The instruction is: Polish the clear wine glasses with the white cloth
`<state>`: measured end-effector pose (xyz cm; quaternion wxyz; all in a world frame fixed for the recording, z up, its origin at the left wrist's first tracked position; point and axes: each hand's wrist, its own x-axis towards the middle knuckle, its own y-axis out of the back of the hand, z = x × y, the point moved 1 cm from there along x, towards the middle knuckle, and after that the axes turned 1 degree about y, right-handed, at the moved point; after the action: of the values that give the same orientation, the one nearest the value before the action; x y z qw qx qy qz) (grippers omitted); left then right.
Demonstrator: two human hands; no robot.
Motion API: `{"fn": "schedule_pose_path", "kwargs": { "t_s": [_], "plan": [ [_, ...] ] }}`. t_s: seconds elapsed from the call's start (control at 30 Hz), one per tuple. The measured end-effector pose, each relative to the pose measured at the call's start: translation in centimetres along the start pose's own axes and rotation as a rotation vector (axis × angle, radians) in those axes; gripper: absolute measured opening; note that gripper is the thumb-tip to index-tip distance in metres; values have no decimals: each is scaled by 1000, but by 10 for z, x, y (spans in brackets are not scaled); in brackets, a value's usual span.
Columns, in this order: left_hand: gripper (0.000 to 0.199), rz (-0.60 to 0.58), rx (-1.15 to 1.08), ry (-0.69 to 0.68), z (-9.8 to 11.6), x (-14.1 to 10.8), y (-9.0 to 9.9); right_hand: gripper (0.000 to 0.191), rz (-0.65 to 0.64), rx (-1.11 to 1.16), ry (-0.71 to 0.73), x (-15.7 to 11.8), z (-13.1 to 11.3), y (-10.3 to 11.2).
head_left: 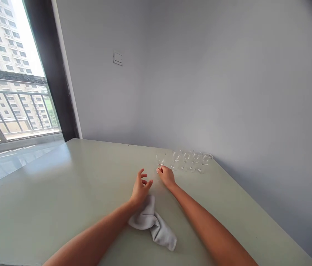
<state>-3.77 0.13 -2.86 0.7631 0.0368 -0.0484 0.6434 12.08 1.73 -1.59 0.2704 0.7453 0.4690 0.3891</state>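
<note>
My right hand (167, 176) is closed around the stem of a clear wine glass (160, 159), whose bowl stands upright above my fingers. To the right of it, several similar clear glasses (185, 159) stand close together near the table's far right edge. My left hand (141, 187) is just left of my right hand, its fingers apart and slightly curled, holding nothing. A crumpled light grey cloth (156, 224) lies on the table below my left hand and beside my left forearm.
The pale green table (89, 192) meets grey walls at its back and right sides. A light switch (117, 57) is on the back wall. At the left, a window (14, 92) with a railing shows tall buildings outside.
</note>
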Motion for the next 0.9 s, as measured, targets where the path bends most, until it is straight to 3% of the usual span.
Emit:
{"fn": "schedule_pose_path", "kwargs": {
  "t_s": [0.27, 0.57, 0.67, 0.77, 0.83, 0.9],
  "plan": [
    [44, -55, 135, -15, -18, 2, -2, 22, 40, -54, -221, 38, 35, -15],
    [41, -56, 126, 0, -21, 6, 0, 18, 27, -2, -310, 51, 40, -12],
    [42, -70, 55, 79, -17, 9, 2, 21, 12, 58, -298, 39, 38, 0],
    [35, -28, 9, 97, 2, 15, 11, 24, -43, 134, -254, 8, 32, 19],
    [27, 49, 21, -12, 26, 19, 24, 25, -123, 184, -206, -23, 25, 36],
    [19, 23, 85, -158, 53, 15, 39, 31, -224, 241, -150, -62, 15, 55]
  ]
}}
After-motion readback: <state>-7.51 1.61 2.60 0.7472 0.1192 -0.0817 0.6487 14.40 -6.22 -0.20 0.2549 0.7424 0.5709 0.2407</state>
